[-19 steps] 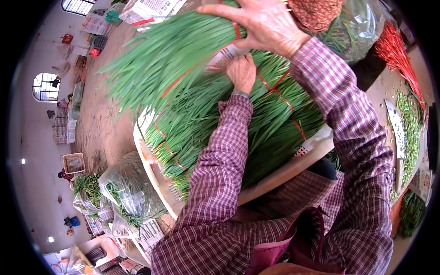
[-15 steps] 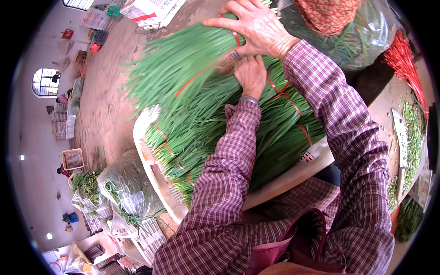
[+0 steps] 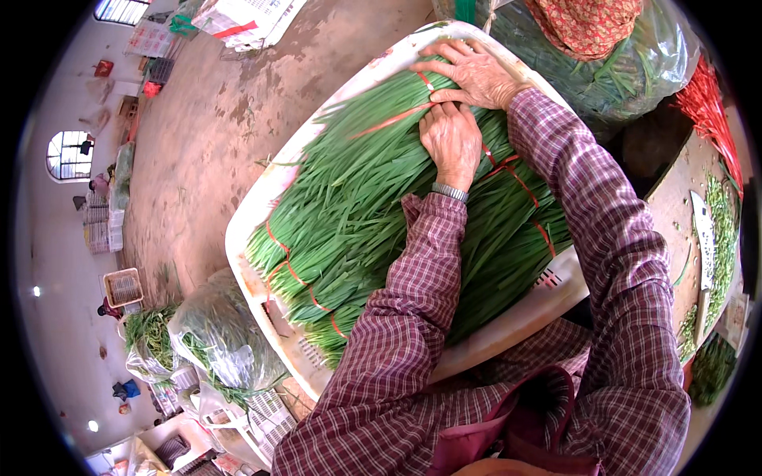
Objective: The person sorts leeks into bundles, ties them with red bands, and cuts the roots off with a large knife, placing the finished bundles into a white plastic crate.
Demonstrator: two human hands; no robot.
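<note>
A bundle of garlic chives with a red tie lies at the far end of a white plastic basket, on top of more chives. My right hand grips this bundle at its tied part, fingers over the top and thumb along the near side. Just below it, my left hand is closed, its curled fingertips against the bundle's near edge by the tie; what they pinch is hidden. Tied chive bundles fill the basket under my forearms, their leaves overlapping in the middle.
A large clear bag of greens with a patterned red cloth stands at the far right. Red tie strips and a knife lie on the right-hand surface among cut scraps. Another bag of greens sits left of the basket.
The bundle has come down from above the basket's far left edge onto the other chives inside. Both hands have moved slightly right, the right one lower in the picture.
</note>
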